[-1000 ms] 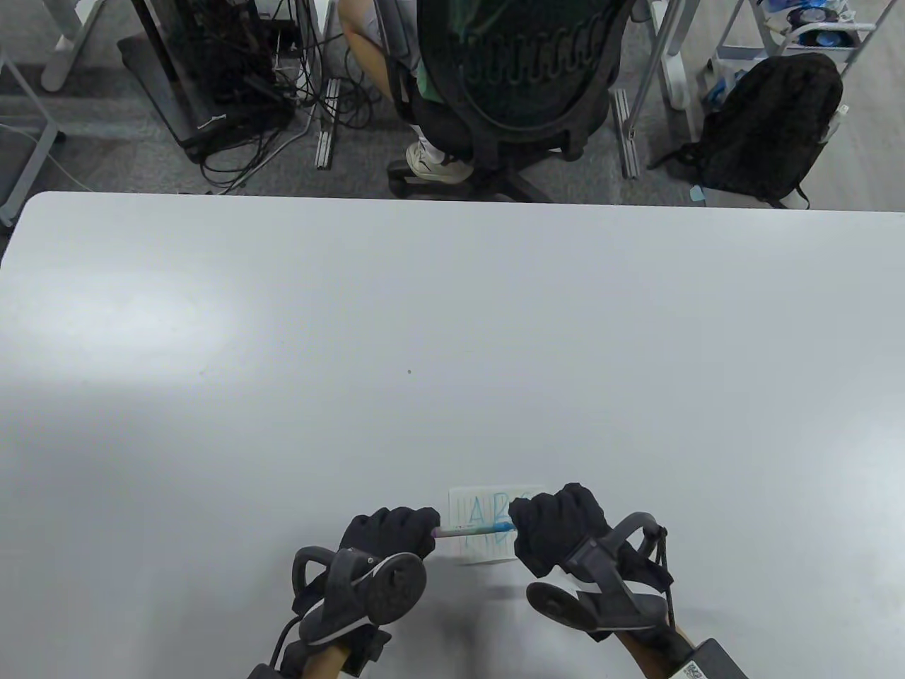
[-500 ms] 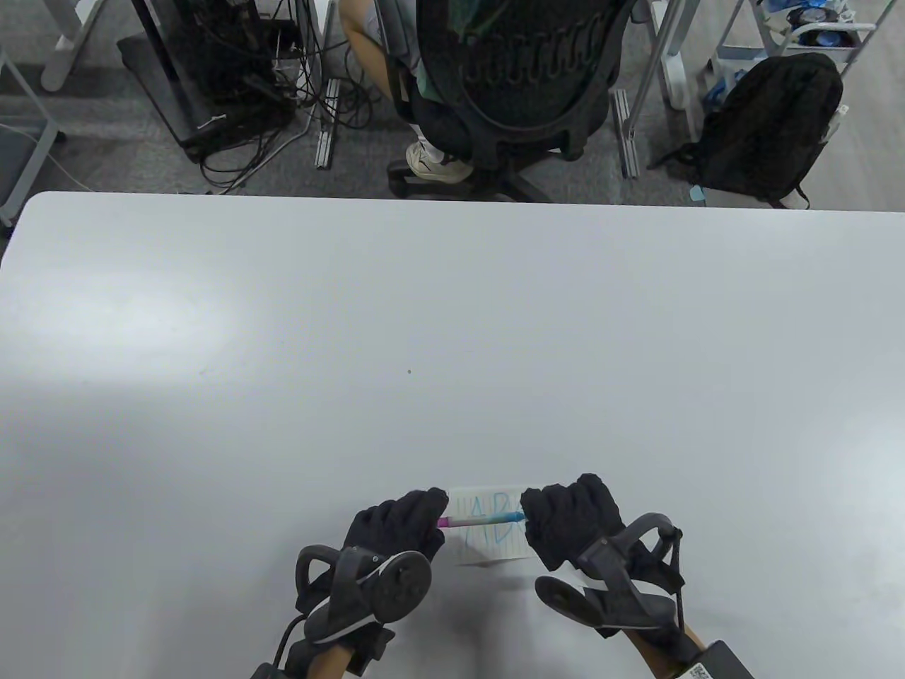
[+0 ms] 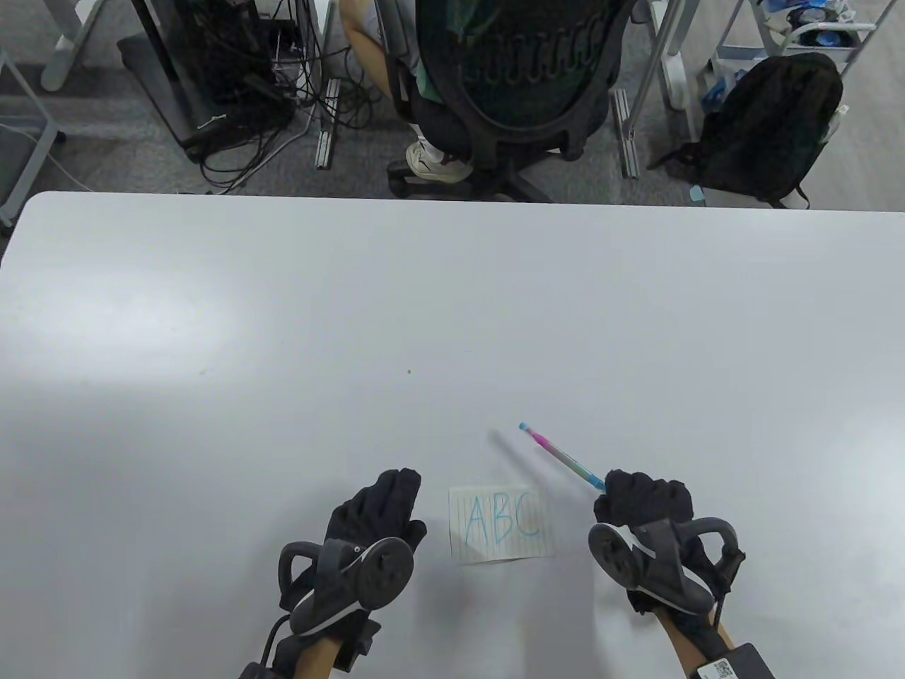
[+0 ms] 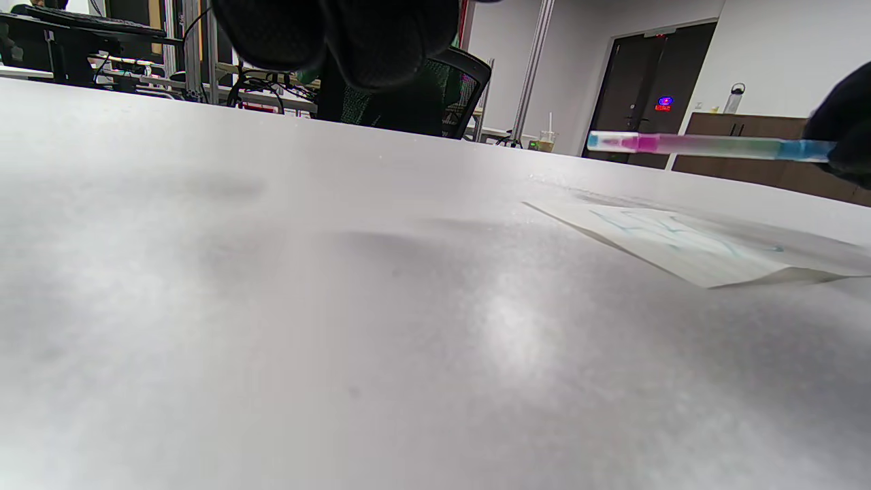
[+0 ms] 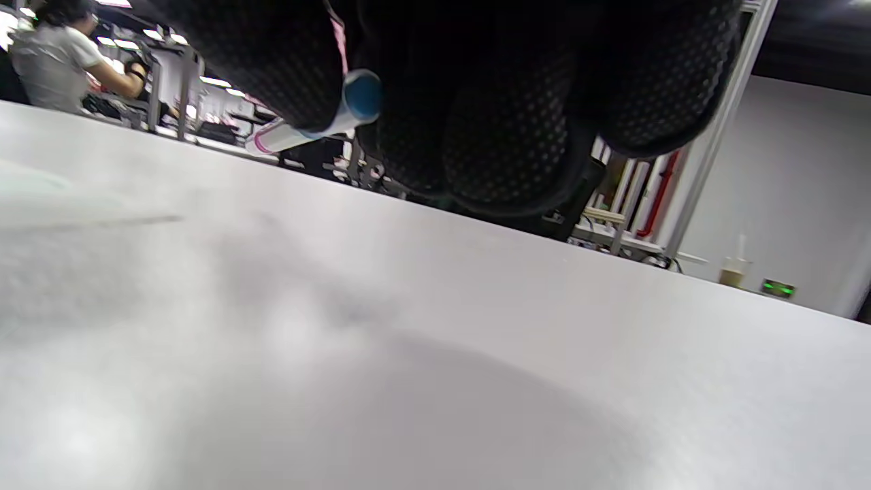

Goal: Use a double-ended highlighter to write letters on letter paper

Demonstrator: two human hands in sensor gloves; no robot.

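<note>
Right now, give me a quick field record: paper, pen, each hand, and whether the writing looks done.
paper: flat on the table, between the hands, lettered ABC in blue
pen: in the air right of the paper, pink end up and away
left hand: empty, fingers relaxed, left of the paper, not touching it
right hand: grips the pen by its blue end
writing: three letters visible; pen off the paper
</note>
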